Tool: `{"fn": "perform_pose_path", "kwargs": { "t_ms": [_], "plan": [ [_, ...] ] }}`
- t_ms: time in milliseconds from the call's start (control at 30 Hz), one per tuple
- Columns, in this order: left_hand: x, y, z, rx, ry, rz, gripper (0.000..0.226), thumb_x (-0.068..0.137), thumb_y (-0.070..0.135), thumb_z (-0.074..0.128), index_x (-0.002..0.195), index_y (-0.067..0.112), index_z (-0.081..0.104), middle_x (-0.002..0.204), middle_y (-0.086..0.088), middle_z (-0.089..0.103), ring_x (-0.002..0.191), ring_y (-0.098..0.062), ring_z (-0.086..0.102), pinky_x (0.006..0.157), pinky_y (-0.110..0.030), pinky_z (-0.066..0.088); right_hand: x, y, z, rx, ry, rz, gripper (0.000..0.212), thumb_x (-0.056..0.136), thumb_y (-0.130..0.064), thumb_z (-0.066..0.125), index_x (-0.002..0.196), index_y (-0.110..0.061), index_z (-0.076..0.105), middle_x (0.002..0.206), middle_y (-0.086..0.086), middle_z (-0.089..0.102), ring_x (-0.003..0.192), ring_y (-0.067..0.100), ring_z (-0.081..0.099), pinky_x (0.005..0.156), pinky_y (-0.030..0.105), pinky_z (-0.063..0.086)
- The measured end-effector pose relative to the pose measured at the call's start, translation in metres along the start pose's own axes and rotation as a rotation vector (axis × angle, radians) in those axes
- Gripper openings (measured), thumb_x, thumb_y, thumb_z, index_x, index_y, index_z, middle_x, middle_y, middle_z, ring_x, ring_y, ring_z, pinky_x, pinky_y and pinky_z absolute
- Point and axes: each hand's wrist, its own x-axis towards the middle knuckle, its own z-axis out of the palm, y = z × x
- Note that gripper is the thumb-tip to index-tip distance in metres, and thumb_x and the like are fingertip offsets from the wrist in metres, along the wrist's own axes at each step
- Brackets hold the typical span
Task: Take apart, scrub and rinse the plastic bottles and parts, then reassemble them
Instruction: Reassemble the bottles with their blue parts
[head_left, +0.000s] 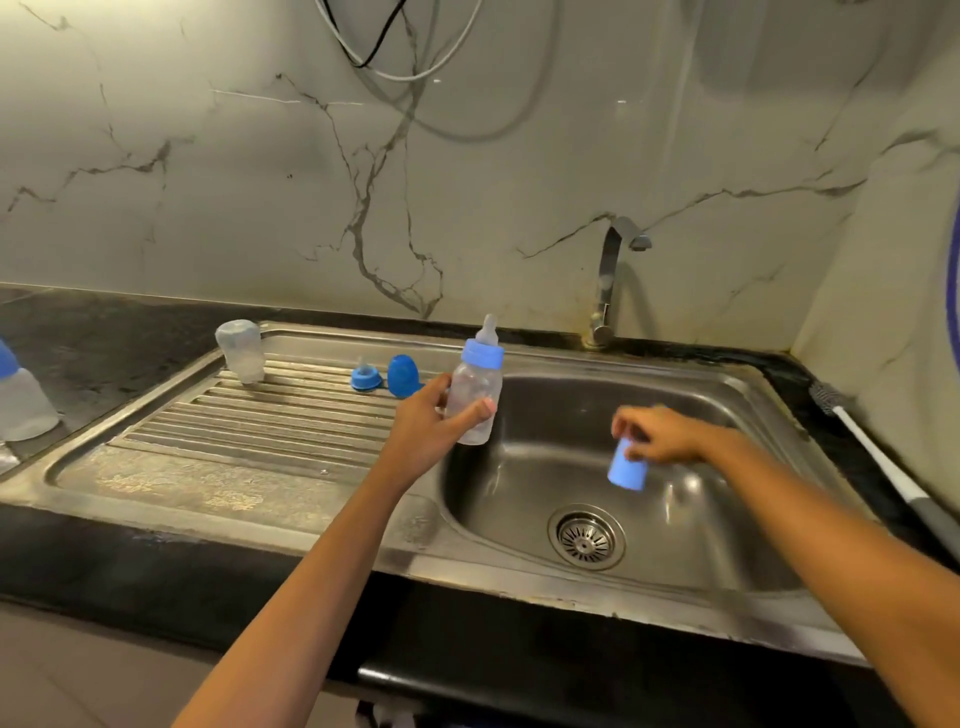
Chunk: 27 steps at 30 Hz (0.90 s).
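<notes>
My left hand (426, 426) grips a clear baby bottle (475, 400) upright at the sink's left rim; the bottle carries a light-blue collar and a clear teat. Over the basin, my right hand (657, 434) pinches a light-blue cap (627, 468) by its top, open end down. On the ribbed drainboard (260, 431) stand an upturned clear bottle body (240, 351), a blue collar with its teat (366, 376) and a darker blue cap (402, 375).
The steel sink basin (545, 467) has a drain strainer (586, 537) at its bottom. A tap (613, 270) rises behind it. A bottle brush (862, 441) lies on the right counter. Another bottle (23, 400) stands at far left.
</notes>
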Motion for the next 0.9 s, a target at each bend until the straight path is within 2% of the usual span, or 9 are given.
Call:
{"fn": "perform_pose_path", "kwargs": {
  "t_ms": [100,167,233,300,400,600,733,833,900],
  "plan": [
    [0.002,0.003,0.0,0.019,-0.011,0.0,0.035,0.084,0.043,0.069,0.111,0.023,0.059,0.097,0.008,0.066,0.085,-0.004,0.064,0.07,-0.012,0.047,-0.003,-0.047,-0.056,0.387,0.51,-0.147,0.033,0.086,-0.002,0.065,0.118,-0.005,0.056,0.11,0.006,0.059,0.097,0.019,0.058,0.084,0.026,0.045],
    [0.003,0.003,-0.003,0.029,-0.023,-0.006,0.037,0.084,0.043,0.069,0.115,0.026,0.057,0.099,0.01,0.064,0.086,-0.002,0.062,0.07,-0.012,0.047,-0.003,-0.083,-0.084,0.666,0.641,-0.215,0.03,0.089,-0.002,0.062,0.118,-0.007,0.056,0.113,0.004,0.059,0.095,0.018,0.061,0.079,0.023,0.052],
    [0.005,0.001,-0.007,0.041,-0.019,-0.011,0.039,0.083,0.045,0.068,0.117,0.029,0.056,0.1,0.012,0.063,0.089,-0.004,0.062,0.077,-0.019,0.051,-0.006,-0.113,-0.105,0.846,0.632,-0.332,0.029,0.091,-0.002,0.06,0.119,-0.009,0.055,0.118,0.003,0.057,0.095,0.018,0.064,0.071,0.016,0.054],
    [0.003,0.003,-0.014,0.047,-0.016,-0.009,0.041,0.083,0.044,0.069,0.119,0.026,0.057,0.099,0.012,0.063,0.091,-0.008,0.062,0.081,-0.026,0.053,-0.005,-0.133,-0.115,0.868,0.575,-0.414,0.031,0.092,-0.003,0.06,0.121,-0.012,0.055,0.122,0.002,0.056,0.1,0.016,0.064,0.081,0.02,0.055],
    [0.001,0.002,-0.026,0.049,-0.007,-0.01,0.047,0.083,0.04,0.07,0.124,0.022,0.057,0.102,0.009,0.063,0.095,-0.012,0.063,0.082,-0.025,0.051,0.001,-0.156,-0.12,0.731,0.471,-0.491,0.033,0.091,-0.002,0.061,0.123,-0.012,0.056,0.123,0.002,0.059,0.105,0.013,0.062,0.092,0.023,0.052],
    [-0.005,-0.002,-0.044,0.088,0.009,0.009,0.063,0.085,0.037,0.069,0.142,0.022,0.045,0.117,0.001,0.064,0.102,-0.015,0.062,0.083,-0.022,0.047,0.014,-0.187,-0.122,0.546,0.293,-0.612,0.035,0.089,-0.002,0.062,0.119,-0.02,0.057,0.121,-0.006,0.06,0.112,0.013,0.059,0.096,0.022,0.047],
    [-0.012,-0.011,-0.054,0.108,0.102,0.002,0.067,0.081,0.038,0.075,0.141,0.022,0.049,0.115,-0.001,0.065,0.103,-0.017,0.064,0.093,-0.032,0.051,0.015,-0.202,-0.128,0.315,0.271,-0.677,0.033,0.089,-0.004,0.063,0.116,-0.022,0.058,0.119,-0.008,0.06,0.107,0.01,0.058,0.092,0.016,0.044],
    [-0.015,-0.01,-0.057,0.13,0.167,0.017,0.071,0.079,0.036,0.077,0.141,0.019,0.048,0.112,-0.001,0.063,0.102,-0.016,0.061,0.087,-0.024,0.047,0.017,-0.209,-0.131,0.216,0.299,-0.72,0.03,0.088,-0.007,0.064,0.116,-0.015,0.06,0.116,-0.003,0.06,0.102,0.01,0.057,0.086,0.013,0.045],
    [-0.015,-0.006,-0.057,0.168,0.214,0.039,0.071,0.077,0.034,0.079,0.14,0.018,0.049,0.114,-0.004,0.064,0.101,-0.016,0.061,0.083,-0.02,0.043,0.018,-0.213,-0.132,0.147,0.348,-0.722,0.025,0.089,-0.011,0.063,0.113,-0.013,0.061,0.109,-0.001,0.063,0.094,0.013,0.058,0.083,0.017,0.047]
  ]
}}
